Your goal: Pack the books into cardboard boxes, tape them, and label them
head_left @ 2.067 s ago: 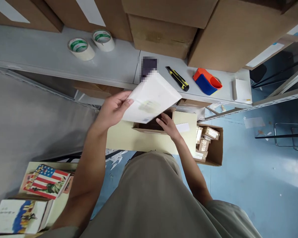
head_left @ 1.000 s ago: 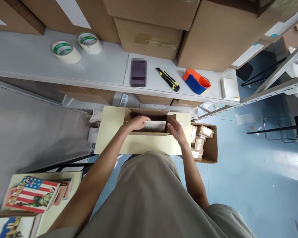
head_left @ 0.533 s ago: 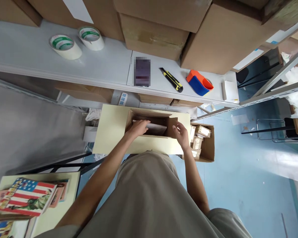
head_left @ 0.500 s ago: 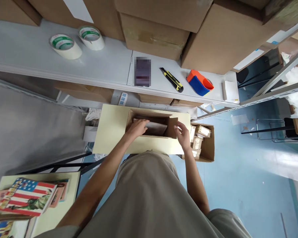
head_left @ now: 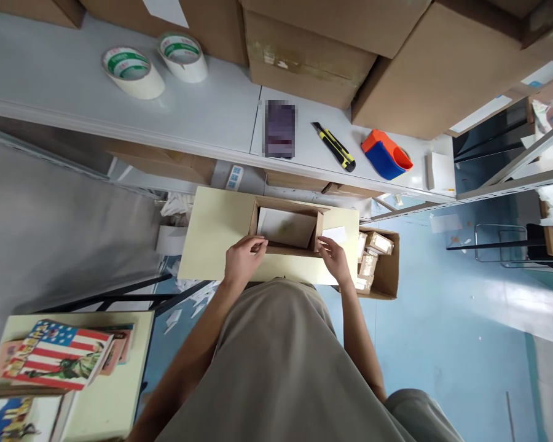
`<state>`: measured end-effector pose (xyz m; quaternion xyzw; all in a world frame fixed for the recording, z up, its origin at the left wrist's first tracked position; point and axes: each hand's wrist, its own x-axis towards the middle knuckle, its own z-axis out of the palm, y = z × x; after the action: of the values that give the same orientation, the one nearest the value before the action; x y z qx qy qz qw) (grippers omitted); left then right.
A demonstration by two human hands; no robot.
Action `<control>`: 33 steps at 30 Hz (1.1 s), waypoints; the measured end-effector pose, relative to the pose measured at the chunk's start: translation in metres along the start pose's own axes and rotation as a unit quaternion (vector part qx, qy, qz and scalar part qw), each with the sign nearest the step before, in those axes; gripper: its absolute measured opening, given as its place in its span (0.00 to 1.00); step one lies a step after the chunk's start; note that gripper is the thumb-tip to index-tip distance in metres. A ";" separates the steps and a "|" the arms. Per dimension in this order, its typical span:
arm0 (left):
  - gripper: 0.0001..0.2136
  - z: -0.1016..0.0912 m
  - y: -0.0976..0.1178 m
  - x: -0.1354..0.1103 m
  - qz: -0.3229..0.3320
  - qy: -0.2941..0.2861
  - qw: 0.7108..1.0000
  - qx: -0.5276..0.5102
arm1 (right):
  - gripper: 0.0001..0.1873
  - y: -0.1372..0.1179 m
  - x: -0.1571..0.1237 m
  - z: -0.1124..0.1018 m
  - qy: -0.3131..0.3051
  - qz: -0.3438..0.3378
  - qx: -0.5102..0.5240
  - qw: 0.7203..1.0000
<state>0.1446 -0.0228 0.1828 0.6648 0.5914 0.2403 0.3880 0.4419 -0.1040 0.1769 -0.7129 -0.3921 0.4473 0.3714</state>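
An open brown cardboard box [head_left: 260, 215] stands on a pale yellow table [head_left: 212, 233] in front of me. A white flat item [head_left: 286, 227] lies inside the box. My left hand [head_left: 241, 261] is at the box's near left corner, fingers curled and pinching the near flap. My right hand [head_left: 332, 259] rests at the near right corner, fingertips closed on the box edge. A small white slip [head_left: 335, 234] lies on the table just right of the box.
A grey shelf [head_left: 74, 104] behind the table carries two tape rolls [head_left: 133, 70], a blurred dark item [head_left: 280, 129], a yellow-black utility knife [head_left: 334, 146], an orange-blue tape dispenser [head_left: 386, 155] and large cartons [head_left: 304, 52]. An open carton of small boxes [head_left: 378, 261] sits at right. Books [head_left: 59, 354] lie at lower left.
The white item went from my left hand into the box and now lies flat inside. Both hands have drawn back from inside the box to its near corners.
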 end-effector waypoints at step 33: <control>0.24 -0.001 -0.009 0.023 -0.164 -0.002 0.937 -0.309 | 0.39 -0.005 0.019 -0.003 -0.156 0.023 -0.136 0.978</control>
<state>0.1426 -0.0001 0.1727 0.4066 0.5880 0.3428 0.6094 0.4491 -0.0860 0.1755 -0.6871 -0.4855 0.5041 0.1950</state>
